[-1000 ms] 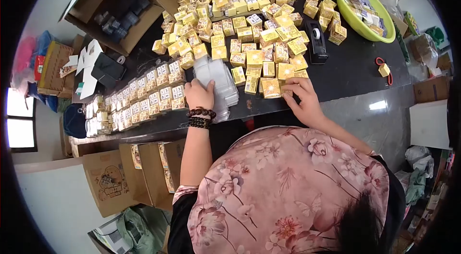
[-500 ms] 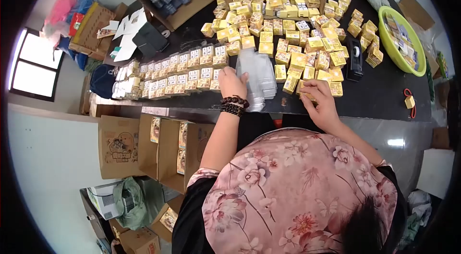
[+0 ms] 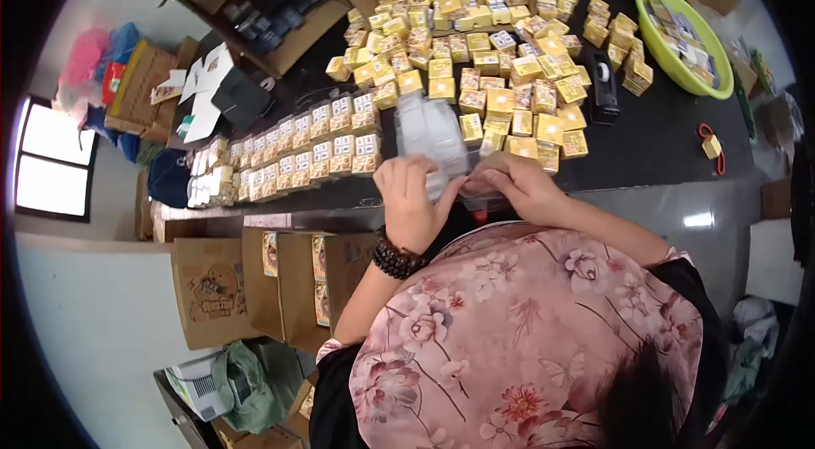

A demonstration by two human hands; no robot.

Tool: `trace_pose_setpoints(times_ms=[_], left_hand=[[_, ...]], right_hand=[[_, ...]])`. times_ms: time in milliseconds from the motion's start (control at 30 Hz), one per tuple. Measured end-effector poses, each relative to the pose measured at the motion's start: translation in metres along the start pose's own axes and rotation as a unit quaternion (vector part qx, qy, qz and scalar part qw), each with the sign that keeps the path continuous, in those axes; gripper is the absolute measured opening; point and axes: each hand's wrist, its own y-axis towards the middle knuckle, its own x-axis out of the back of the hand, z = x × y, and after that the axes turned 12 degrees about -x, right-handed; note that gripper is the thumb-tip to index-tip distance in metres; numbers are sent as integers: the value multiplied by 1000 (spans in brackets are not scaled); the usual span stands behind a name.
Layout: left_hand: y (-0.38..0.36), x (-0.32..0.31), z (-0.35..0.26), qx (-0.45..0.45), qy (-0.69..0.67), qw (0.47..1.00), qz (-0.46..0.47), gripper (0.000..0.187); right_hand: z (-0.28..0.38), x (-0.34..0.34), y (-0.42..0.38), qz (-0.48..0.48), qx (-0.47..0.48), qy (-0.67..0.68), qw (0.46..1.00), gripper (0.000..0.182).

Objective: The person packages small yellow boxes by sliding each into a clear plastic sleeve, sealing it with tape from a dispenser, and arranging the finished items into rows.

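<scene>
A stack of flat, clear plastic sleeves (image 3: pixel 429 131) lies on the dark table in front of me. My left hand (image 3: pixel 410 204), with dark beads at the wrist, is at the near end of the stack, fingers curled and thumb reaching right. Close beside it, my right hand (image 3: pixel 522 188) pinches thin clear plastic near the table's front edge. Both hands seem to have hold of this one sleeve, though its outline is hard to make out. Small yellow boxes (image 3: pixel 501 101) are heaped just beyond my right hand. Left of the stack stand two rows of plastic-wrapped boxes (image 3: pixel 297 139).
An open carton (image 3: pixel 433 23) spills more yellow boxes at the back. Another carton (image 3: pixel 321 29) holds dark items. On the right are a black tape dispenser (image 3: pixel 604 101), a green basket (image 3: pixel 720 86) and red-handled scissors (image 3: pixel 720 162). Cartons (image 3: pixel 208 283) stand below the table's left side.
My left hand has come nearer from the left side of the stack. My right hand has left the yellow boxes and moved left to meet it at the clear plastic. The view has shifted slightly.
</scene>
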Motion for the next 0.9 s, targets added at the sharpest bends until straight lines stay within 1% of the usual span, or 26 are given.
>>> trace_pose_setpoints(times_ms=[33, 100, 133, 200, 233, 300, 333, 367, 400, 433, 467, 500, 533, 567, 600, 633, 667, 700, 733, 767, 800, 833, 867, 900], left_hand=[[4, 4, -7, -18, -35, 999, 6, 32], [8, 7, -13, -13, -96, 993, 72, 22], [8, 8, -13, 4, -134, 985, 109, 16], [7, 11, -5, 11, -190, 968, 166, 14], [8, 11, -6, 24, -253, 954, 157, 13], [14, 16, -7, 5, -274, 946, 171, 13], [18, 19, -9, -8, -291, 939, 184, 13], [25, 23, -13, -16, -297, 939, 176, 12], [29, 26, -15, -20, -299, 937, 178, 12], [30, 29, -16, -24, -292, 932, 212, 10], [33, 31, -17, -28, -284, 927, 245, 9], [35, 29, -23, -49, -257, 942, 212, 8], [33, 28, -22, -52, -258, 941, 213, 8], [27, 28, -20, -24, -282, 931, 229, 7], [22, 29, -19, 5, -306, 920, 245, 7], [16, 32, -20, 92, -360, 888, 270, 4], [8, 29, -18, 93, -360, 888, 270, 4], [-4, 22, -12, 176, -475, 815, 283, 8], [-16, 16, -8, 254, -577, 721, 287, 12], [-26, 12, -6, 253, -577, 722, 287, 12], [-34, 7, -5, 289, -612, 676, 292, 17], [-32, 6, -10, 323, -644, 627, 296, 22], [-18, 12, -20, 322, -652, 625, 284, 31], [-20, 13, -16, 338, -655, 617, 277, 31]], right_hand=[[5, 5, -2, -51, 95, -230, 967, 19], [4, 3, -5, -43, 126, -231, 964, 20], [2, 7, -5, 25, 82, -240, 967, 26], [7, 18, -5, 162, -35, -215, 962, 47], [18, 17, -14, 185, -52, -42, 980, 51], [17, 32, -7, 325, -143, 56, 933, 68], [13, 36, -3, 367, -175, 169, 898, 63], [13, 36, -1, 362, -174, 172, 899, 63], [14, 36, 3, 333, -168, 111, 921, 59], [15, 35, 6, 301, -162, 49, 938, 56], [14, 35, 8, 263, -195, 70, 942, 51], [17, 34, 8, 260, -194, 72, 943, 51], [23, 33, 6, 241, -165, -29, 956, 48], [30, 35, 3, 221, -133, -130, 957, 46], [40, 44, 2, 247, -109, -159, 950, 41], [35, 58, 10, 167, -39, -184, 968, 40], [31, 77, 22, 87, 31, -206, 974, 38], [41, 103, 32, -83, 35, -308, 947, 37], [27, 141, 53, -209, 158, -461, 848, 44], [7, 174, 72, -217, 132, -507, 824, 47], [-3, 197, 84, -225, 107, -551, 797, 50], [3, 205, 87, -225, 109, -551, 796, 50], [7, 211, 90, -164, 47, -529, 831, 52], [10, 215, 91, -100, -16, -502, 859, 54]])
